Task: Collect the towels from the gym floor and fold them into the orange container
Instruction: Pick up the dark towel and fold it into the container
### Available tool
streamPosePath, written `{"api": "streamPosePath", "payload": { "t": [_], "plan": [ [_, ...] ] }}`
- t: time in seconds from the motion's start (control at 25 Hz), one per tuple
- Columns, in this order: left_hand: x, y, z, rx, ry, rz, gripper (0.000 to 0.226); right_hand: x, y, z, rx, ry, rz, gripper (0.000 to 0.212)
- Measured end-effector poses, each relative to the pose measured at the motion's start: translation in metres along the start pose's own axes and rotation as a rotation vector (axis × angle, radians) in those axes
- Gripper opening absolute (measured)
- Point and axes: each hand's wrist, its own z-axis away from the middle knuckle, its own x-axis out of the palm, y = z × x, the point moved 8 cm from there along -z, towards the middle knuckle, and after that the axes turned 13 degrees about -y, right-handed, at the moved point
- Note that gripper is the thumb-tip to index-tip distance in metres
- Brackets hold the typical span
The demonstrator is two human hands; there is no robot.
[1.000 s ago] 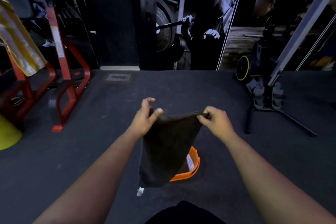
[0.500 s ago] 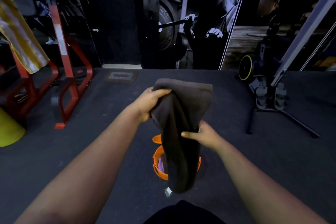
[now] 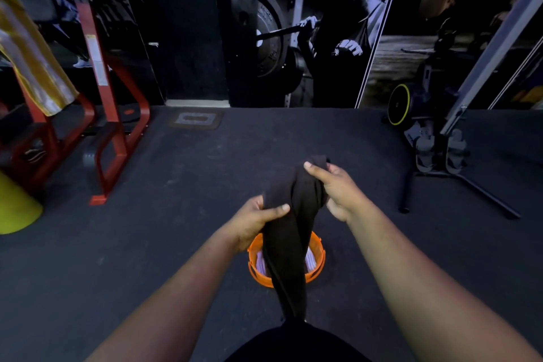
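Observation:
A dark brown towel [image 3: 289, 244] hangs doubled lengthwise in front of me, over the orange container [image 3: 316, 267] on the floor. My right hand [image 3: 338, 191] grips the towel's top fold, thumb over the cloth. Lower down and to the left, my left hand [image 3: 252, 222] holds the towel's left edge with the thumb pressed across it. The towel's lower end drops past the container's near rim. Pale folded cloth [image 3: 310, 260] shows inside the container on both sides of the towel.
A red steel rack [image 3: 105, 97] stands at the left with a yellow object [image 3: 14, 209] by its foot. A black stand with long floor legs [image 3: 458, 185] sits at the right. Dark rubber floor [image 3: 191, 185] spreads around the container.
The hands have swapped levels: my right hand rose from the towel's middle to its top, and my left hand dropped lower. The towel is now folded narrower and hangs lower.

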Motion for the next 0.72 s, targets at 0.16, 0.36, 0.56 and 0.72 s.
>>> {"api": "streamPosePath", "payload": {
  "t": [0.16,0.36,0.56,0.72],
  "plan": [
    [-0.011,0.042,-0.002,0.166,0.078,0.239,0.043,-0.012,0.02,0.011,0.092,-0.175,-0.129,0.042],
    [-0.035,0.065,-0.005,0.15,0.122,0.137,0.027,-0.014,0.036,0.014,0.109,-0.094,0.169,0.041],
    [-0.06,0.05,-0.002,0.002,0.189,-0.069,0.014,-0.044,0.016,0.004,0.111,0.084,0.32,0.033],
    [-0.08,0.076,-0.005,0.181,0.299,0.087,0.01,-0.059,-0.006,0.003,0.016,0.228,0.385,0.024]
  ]
}}
